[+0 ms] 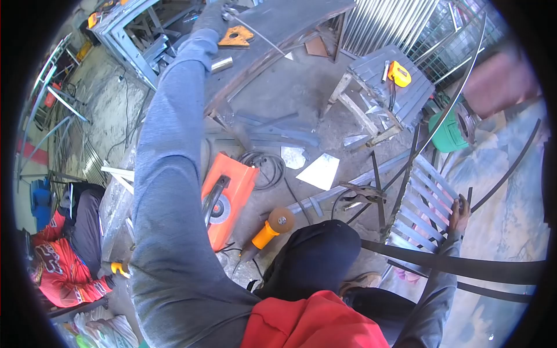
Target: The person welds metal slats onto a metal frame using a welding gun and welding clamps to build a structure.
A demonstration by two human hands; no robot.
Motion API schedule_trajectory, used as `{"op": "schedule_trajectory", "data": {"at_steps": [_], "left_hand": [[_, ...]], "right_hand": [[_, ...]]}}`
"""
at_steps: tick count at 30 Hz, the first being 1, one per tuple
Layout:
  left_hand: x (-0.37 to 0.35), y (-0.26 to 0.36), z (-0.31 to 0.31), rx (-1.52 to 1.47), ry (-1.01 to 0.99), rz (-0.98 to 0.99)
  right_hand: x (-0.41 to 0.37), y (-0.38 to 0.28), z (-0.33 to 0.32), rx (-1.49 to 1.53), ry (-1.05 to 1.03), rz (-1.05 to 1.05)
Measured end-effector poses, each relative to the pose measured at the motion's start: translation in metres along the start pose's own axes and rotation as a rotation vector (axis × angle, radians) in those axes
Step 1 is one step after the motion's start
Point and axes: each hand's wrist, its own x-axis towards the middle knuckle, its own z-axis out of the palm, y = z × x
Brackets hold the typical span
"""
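My left hand (211,17), gloved, reaches far forward over the dark metal workbench (284,20). Its fingers are closed at the silvery end of a thin metal rod (259,33), which slants down to the right. Just below lies an orange plate with holes, like a welding magnet (236,36); a short metal tube (221,64) is near my forearm. On the right, my right hand (460,215) grips the edge of a slatted metal frame (426,188), fingers curled over its rim. Long dark metal strips (464,265) cross my right forearm area.
An angle grinder (267,229) and an orange cut-off machine (231,194) with cables sit on the floor by my knee. A slatted stool (383,75) bears a yellow tape measure (399,74). A green container (448,130) stands right. A person in red (61,267) works at left.
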Motion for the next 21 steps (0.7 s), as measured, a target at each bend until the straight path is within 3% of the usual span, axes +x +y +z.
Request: {"op": "schedule_trajectory", "data": {"at_steps": [2,5,7,9,10,15,16,19,21], "left_hand": [[0.016,-0.014,-0.01,-0.081,-0.007,-0.014],[0.043,-0.038,-0.027,-0.178,0.154,-0.043],[0.055,-0.052,-0.06,-0.11,0.219,0.964],[0.085,-0.08,-0.04,0.632,-0.18,0.22],[0.1,-0.099,-0.034,0.636,-0.182,0.223],[0.112,-0.207,-0.015,-0.602,0.297,-0.238],[0.097,-0.21,-0.026,-0.586,0.295,-0.254],[0.067,-0.199,-0.096,-0.147,0.6,-0.174],[0.066,-0.226,-0.142,0.017,0.578,-0.197]], "right_hand": [[-0.002,-0.003,0.0,-0.005,-0.001,-0.005],[-0.001,0.0,0.002,-0.026,0.014,-0.019],[-0.002,0.006,0.004,0.011,-0.009,0.017],[0.0,0.005,0.003,0.053,-0.009,0.02],[0.002,0.007,0.003,0.024,-0.009,-0.002],[0.001,0.007,0.003,0.095,-0.053,0.059],[0.001,0.007,0.004,0.093,-0.04,0.067],[0.013,0.021,0.013,0.233,-0.061,0.049],[0.017,0.043,0.021,0.456,-0.166,0.154]]}}
